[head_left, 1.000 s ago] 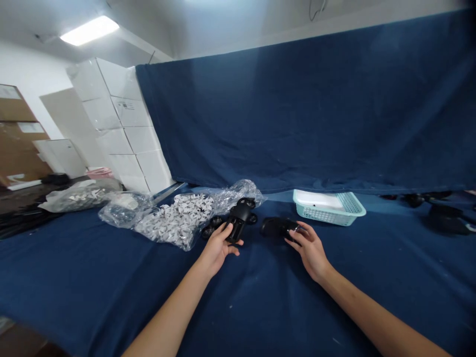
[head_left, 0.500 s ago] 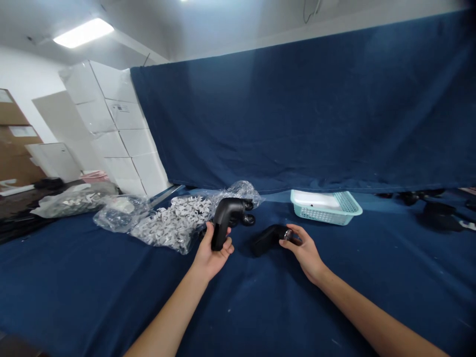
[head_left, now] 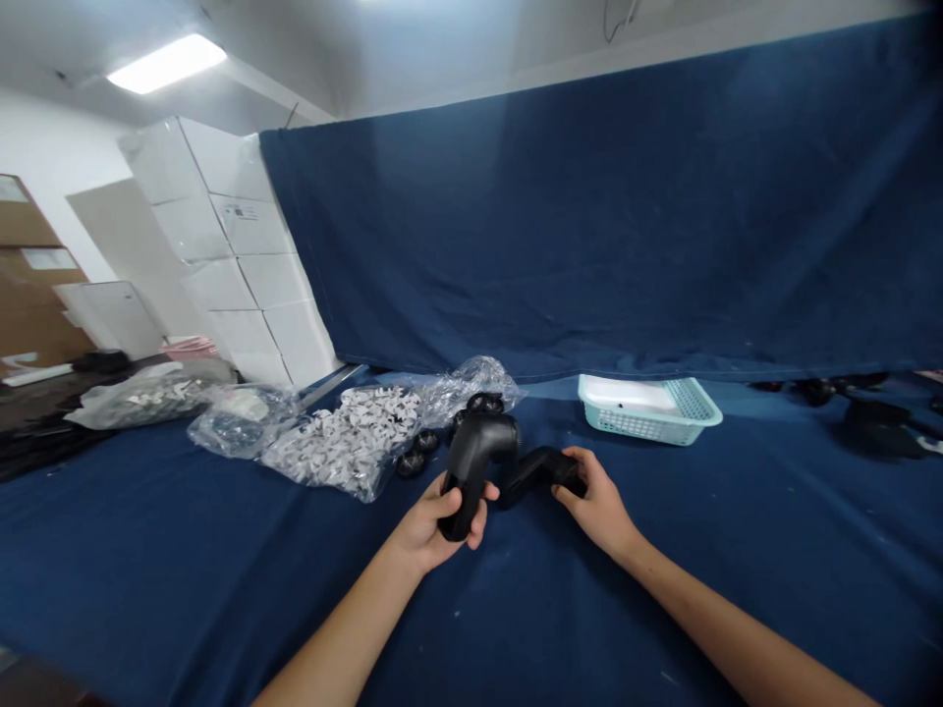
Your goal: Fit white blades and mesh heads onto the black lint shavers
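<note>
My left hand is closed around the grip of a black angled handheld device, its thick round head bent toward the right. Fingers of my right hand are wrapped over the right end of a second black angled device, low over the blue cloth; whether it rests there I cannot tell. The two devices are close together, and the left one is nearer to me. Behind my left hand lie several round black parts, some partly hidden by the held device.
A clear plastic bag of small grey-white parts lies left of the hands. At the back right stands a light green basket with something white inside. White boxes are stacked at the back left. Black items lie far right.
My left hand has brought its device nearer and to the right, uncovering round black parts. My right fingers have closed further over the second device's end, hiding its silver ring.
</note>
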A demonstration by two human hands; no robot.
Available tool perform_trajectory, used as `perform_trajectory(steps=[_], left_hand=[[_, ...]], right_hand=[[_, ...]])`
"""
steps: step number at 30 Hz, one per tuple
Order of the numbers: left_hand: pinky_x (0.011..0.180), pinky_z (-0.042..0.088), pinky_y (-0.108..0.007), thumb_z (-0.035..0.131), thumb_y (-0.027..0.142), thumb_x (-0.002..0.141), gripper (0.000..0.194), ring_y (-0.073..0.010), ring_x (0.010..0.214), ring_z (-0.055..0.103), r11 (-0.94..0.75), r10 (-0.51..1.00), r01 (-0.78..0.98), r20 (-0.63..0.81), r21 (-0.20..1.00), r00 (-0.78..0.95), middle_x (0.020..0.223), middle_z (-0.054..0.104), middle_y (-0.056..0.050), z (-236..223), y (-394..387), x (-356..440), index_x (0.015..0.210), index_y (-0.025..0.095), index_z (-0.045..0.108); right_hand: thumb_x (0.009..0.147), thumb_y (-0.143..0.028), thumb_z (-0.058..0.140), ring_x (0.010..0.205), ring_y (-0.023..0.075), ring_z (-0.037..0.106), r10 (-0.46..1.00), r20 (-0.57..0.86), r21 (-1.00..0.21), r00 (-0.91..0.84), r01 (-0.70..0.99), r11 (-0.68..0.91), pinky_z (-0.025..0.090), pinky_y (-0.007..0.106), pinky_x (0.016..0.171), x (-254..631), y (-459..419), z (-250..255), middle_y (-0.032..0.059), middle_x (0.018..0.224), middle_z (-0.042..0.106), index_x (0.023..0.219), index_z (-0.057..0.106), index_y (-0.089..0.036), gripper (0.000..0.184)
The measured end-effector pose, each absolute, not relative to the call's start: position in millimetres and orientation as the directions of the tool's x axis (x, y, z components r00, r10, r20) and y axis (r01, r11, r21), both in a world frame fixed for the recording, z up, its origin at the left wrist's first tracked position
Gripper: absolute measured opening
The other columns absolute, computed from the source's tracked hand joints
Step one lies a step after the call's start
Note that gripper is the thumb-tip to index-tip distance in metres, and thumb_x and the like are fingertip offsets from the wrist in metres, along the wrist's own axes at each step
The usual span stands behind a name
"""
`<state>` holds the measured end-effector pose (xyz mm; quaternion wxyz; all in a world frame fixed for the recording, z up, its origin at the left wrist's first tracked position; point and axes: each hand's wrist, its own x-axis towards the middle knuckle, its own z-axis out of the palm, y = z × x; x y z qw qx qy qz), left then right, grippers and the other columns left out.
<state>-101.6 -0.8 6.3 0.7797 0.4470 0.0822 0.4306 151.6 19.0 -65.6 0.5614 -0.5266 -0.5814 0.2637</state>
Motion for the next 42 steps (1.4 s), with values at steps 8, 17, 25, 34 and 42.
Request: perform_trajectory(steps=[8, 17, 25, 34, 42], left_hand=[[0.041, 0.045, -0.019, 0.072, 0.051, 0.075, 0.057, -0.0119, 0.054, 0.058, 0.310, 0.622, -0.597, 0.317, 0.740, 0.716, 0.093, 0.071, -0.013, 10.8, -4.1, -103.5, 0.114, 0.011, 0.063], [0.059, 0.048, -0.031, 0.042, 0.053, 0.092, 0.057, -0.0209, 0.072, 0.060, 0.487, 0.734, -0.531, 0.004, 0.694, 0.679, 0.089, 0.062, -0.014, 32.2, -7.7, -89.6, 0.117, 0.005, 0.060], [0.044, 0.044, -0.020, 0.077, 0.044, 0.070, 0.062, -0.0093, 0.059, 0.047, 0.383, 0.802, -0.658, 0.120, 0.648, 0.585, 0.083, 0.053, -0.003, 15.5, -2.9, -94.0, 0.118, 0.009, 0.058], [0.084, 0.058, -0.040, 0.059, 0.013, 0.087, 0.010, -0.0235, 0.094, 0.068, 0.161, 0.986, -0.797, -0.120, 0.582, 0.111, 0.099, 0.070, -0.010, 23.8, 15.0, -98.6, 0.094, 0.012, 0.065], [0.084, 0.058, -0.043, 0.058, 0.018, 0.089, 0.026, -0.0250, 0.090, 0.070, 0.163, 0.987, -0.733, -0.098, 0.660, 0.130, 0.112, 0.069, -0.016, 33.1, 15.5, -110.5, 0.112, 0.008, 0.062]], right_hand=[[0.067, -0.025, 0.062, 0.095, 0.0249, 0.061, 0.906, 0.394, -0.864, 0.153, 0.397, 0.309, 0.046, 0.043, 0.089, 151.5, 18.4, -65.7, 0.0025, 0.101, 0.063, 0.114, 0.050, -0.026, 0.048], [0.067, -0.023, 0.062, 0.096, 0.0257, 0.061, 0.901, 0.402, -0.852, 0.162, 0.426, 0.303, 0.045, 0.042, 0.089, 150.1, 14.8, -59.2, 0.0031, 0.101, 0.063, 0.112, 0.051, -0.025, 0.046], [0.068, -0.023, 0.062, 0.097, 0.0250, 0.060, 0.902, 0.401, -0.851, 0.160, 0.428, 0.303, 0.043, 0.041, 0.091, 150.2, 14.0, -57.8, 0.0033, 0.105, 0.062, 0.113, 0.051, -0.025, 0.046], [0.068, -0.023, 0.062, 0.094, 0.0250, 0.061, 0.904, 0.394, -0.859, 0.167, 0.416, 0.298, 0.045, 0.042, 0.089, 150.1, 13.8, -57.6, 0.0020, 0.101, 0.063, 0.112, 0.052, -0.026, 0.045], [0.067, -0.025, 0.063, 0.094, 0.0251, 0.061, 0.897, 0.404, -0.862, 0.177, 0.401, 0.309, 0.045, 0.042, 0.089, 149.6, 13.6, -57.9, 0.0020, 0.101, 0.063, 0.111, 0.054, -0.027, 0.044]])
